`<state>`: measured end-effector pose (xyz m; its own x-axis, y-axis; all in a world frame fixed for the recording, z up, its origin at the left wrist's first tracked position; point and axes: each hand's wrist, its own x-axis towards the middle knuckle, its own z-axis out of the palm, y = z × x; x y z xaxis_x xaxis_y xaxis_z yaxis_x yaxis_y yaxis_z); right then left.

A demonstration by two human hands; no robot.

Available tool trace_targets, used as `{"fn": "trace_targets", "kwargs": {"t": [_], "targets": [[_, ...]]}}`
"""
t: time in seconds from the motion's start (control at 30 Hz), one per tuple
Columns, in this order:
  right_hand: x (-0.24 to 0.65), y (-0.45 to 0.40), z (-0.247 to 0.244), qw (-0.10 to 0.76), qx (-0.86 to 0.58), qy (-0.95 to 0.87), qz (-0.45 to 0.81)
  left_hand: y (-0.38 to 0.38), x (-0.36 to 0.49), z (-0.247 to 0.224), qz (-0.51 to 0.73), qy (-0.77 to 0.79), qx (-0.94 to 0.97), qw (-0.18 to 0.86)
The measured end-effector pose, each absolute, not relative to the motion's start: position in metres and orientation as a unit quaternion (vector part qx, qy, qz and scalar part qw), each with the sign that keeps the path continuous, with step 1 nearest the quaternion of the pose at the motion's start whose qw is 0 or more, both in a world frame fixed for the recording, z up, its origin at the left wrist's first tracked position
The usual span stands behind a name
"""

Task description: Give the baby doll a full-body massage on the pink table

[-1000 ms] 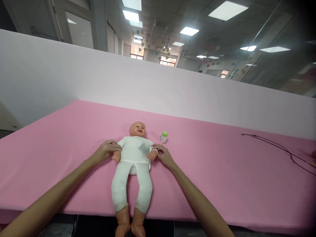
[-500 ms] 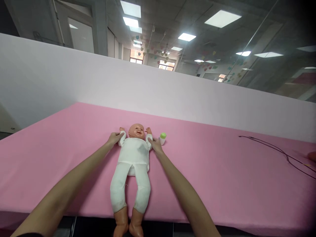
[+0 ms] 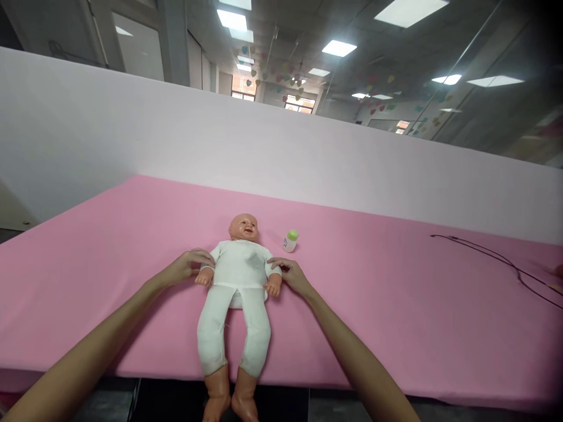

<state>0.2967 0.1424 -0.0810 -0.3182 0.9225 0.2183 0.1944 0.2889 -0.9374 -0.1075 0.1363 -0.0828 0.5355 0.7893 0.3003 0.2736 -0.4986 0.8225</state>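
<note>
A baby doll (image 3: 237, 264) in a white cloth suit lies on its back on the pink-covered table (image 3: 396, 316), its head away from me and its tan plastic feet over the near edge. My left hand (image 3: 187, 266) grips the sleeve of the doll's arm on the left side of the view. My right hand (image 3: 292, 277) holds the opposite arm at its sleeve, with the fingers reaching in from the right. Both doll arms lie down along its body. Beyond my right hand stands a small white bottle with a green cap (image 3: 290, 240), not touched by either hand.
A white backdrop (image 3: 264, 152) rises behind the table. A thin black cable (image 3: 492, 256) lies on the pink cover at the right, and part of another person's hand (image 3: 559, 271) shows at the right edge. A dark floor lies beyond the near table edge.
The doll's arms have swung from raised beside its head half a second ago down to its sides. My hands moved toward me with them, as they were one second ago.
</note>
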Motion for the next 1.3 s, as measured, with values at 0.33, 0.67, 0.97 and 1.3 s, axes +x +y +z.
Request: {"fn": "trace_targets", "kwargs": {"t": [0.33,0.67,0.97,1.3], "targets": [[0.250,0.199,-0.063,0.486,-0.521,-0.551,0.434,0.210,-0.044,-0.049,0.497,0.530,0.486,0.486],[0.273,0.185,-0.067,0.464,-0.488,-0.575,0.465,0.182,-0.065,-0.057,0.497,0.506,0.509,0.487],[0.304,0.145,-0.085,0.402,-0.421,-0.647,0.493,0.129,-0.112,-0.079,0.324,0.363,0.771,0.412],[0.267,0.191,-0.066,0.489,-0.500,-0.573,0.427,0.191,-0.061,-0.047,0.515,0.491,0.518,0.474]]}}
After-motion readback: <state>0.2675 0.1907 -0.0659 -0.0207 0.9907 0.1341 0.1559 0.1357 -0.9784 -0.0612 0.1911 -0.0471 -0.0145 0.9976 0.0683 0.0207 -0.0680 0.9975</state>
